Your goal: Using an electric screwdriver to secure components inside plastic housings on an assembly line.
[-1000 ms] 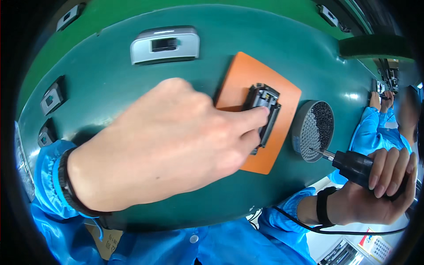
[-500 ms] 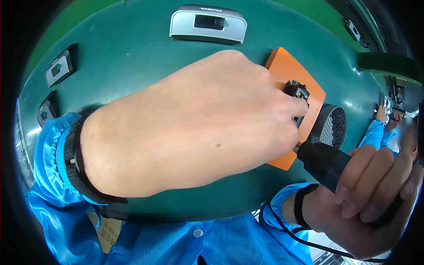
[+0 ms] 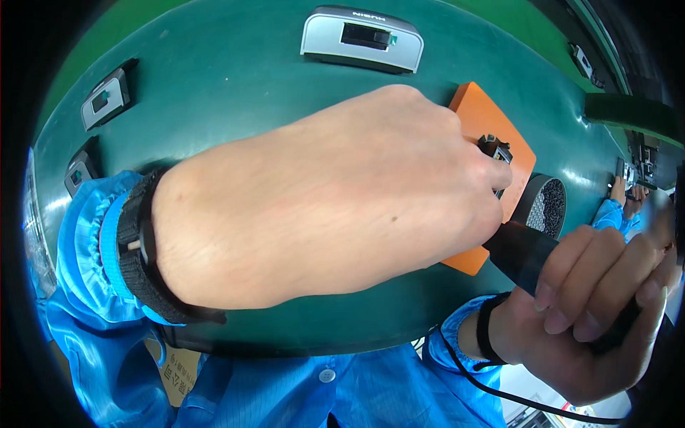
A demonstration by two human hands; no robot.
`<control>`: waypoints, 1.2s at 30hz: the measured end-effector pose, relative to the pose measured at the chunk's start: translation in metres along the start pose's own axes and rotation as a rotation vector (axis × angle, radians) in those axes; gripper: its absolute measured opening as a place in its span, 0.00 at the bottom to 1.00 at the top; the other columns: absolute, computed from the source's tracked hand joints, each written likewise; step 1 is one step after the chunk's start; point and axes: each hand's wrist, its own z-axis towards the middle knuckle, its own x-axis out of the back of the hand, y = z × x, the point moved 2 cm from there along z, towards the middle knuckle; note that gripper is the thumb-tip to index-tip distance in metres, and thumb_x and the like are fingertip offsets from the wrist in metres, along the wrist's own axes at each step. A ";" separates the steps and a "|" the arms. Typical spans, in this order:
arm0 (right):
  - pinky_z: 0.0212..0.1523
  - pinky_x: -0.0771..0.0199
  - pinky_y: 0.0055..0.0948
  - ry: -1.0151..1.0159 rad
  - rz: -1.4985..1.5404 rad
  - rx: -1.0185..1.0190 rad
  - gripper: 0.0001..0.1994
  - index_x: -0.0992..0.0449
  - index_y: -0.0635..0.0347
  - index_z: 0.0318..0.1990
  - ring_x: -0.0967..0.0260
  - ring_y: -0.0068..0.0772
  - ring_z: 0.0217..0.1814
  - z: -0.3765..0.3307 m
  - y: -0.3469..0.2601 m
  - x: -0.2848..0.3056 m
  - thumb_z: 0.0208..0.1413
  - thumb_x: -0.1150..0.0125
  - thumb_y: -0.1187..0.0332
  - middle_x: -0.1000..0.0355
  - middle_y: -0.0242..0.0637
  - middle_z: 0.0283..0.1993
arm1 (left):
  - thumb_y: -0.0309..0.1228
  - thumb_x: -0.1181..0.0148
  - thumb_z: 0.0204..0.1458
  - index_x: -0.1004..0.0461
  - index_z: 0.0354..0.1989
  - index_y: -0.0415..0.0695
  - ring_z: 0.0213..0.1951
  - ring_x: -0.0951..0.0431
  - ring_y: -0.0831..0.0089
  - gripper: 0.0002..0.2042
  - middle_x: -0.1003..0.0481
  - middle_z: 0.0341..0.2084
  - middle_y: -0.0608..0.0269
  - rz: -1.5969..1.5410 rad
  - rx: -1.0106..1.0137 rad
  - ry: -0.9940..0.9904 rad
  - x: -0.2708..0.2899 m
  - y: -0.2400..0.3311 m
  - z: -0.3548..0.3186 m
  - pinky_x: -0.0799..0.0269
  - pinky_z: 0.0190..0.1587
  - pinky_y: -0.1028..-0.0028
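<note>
My left hand (image 3: 442, 171) reaches across the table with its fingers curled round a small black part (image 3: 492, 145), which lies on an orange block (image 3: 491, 114). The hand covers most of that part. Closed round the body of a black electric screwdriver (image 3: 519, 253) is my right hand (image 3: 599, 307), at the lower right. The tool points left and its front end meets the edge of my left hand, which hides the tip. Whether the tip touches the black part cannot be seen.
Right of the block stands a round grey container (image 3: 525, 207) of small black and silvery pieces. A silver-black device (image 3: 364, 58) sits at the back, with two similar devices (image 3: 107, 103) at the left. Another person's hands (image 3: 631, 205) show far right. A black cable (image 3: 499, 392) runs below my right wrist.
The screwdriver has moved in closer to my left hand, and its metal bit, visible before, is now hidden. The whole view has shifted slightly. My left hand keeps its grip.
</note>
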 end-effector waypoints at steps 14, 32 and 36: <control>0.19 0.39 0.22 -0.034 -0.271 0.218 0.10 0.32 0.69 0.49 0.49 0.19 0.13 0.015 -0.003 -0.019 0.68 0.61 0.77 0.45 0.30 0.19 | 0.29 0.32 0.45 0.24 0.30 0.41 0.28 0.23 0.67 0.08 0.28 0.38 0.68 0.023 -0.027 0.040 0.001 0.003 -0.009 0.28 0.26 0.68; 0.12 0.43 0.18 1.024 0.840 -0.074 0.09 0.42 0.55 0.32 0.51 0.17 0.12 -0.012 -0.003 0.061 0.67 0.53 0.70 0.47 0.27 0.18 | 0.25 0.31 0.57 0.16 0.42 0.36 0.31 0.22 0.81 0.08 0.17 0.30 0.63 -0.878 0.257 0.177 0.067 0.035 -0.012 0.27 0.35 0.77; 0.11 0.44 0.18 1.009 0.775 -0.120 0.09 0.43 0.55 0.33 0.51 0.16 0.12 -0.004 -0.005 0.052 0.67 0.54 0.69 0.48 0.27 0.17 | 0.27 0.32 0.59 0.15 0.43 0.36 0.36 0.21 0.84 0.08 0.16 0.32 0.63 -1.026 0.324 0.240 0.080 0.035 -0.016 0.23 0.42 0.81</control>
